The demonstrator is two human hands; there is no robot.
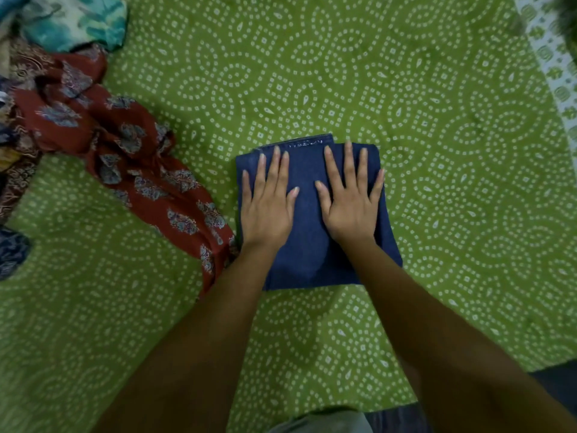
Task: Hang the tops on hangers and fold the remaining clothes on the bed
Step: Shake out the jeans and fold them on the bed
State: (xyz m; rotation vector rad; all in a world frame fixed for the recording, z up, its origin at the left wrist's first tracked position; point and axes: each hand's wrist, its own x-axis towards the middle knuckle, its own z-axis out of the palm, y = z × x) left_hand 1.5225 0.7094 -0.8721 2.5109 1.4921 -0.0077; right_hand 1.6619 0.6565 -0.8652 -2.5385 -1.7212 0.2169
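Observation:
A dark blue denim garment [309, 245], folded into a compact rectangle, lies in the middle of the bed. My left hand [268, 204] presses flat on its left half with fingers straight and spread. My right hand [351, 201] lies flat on its right half the same way. To the left, a crumpled red garment with grey-blue floral print [125, 151] trails across the bed, its near end touching the denim's left edge.
The bed wears a green sheet with white dotted patterns [437, 151]. A heap of mixed clothes fills the far left, with a teal tie-dye piece [75, 23] on top and a dark blue printed piece [12, 251] at the left edge.

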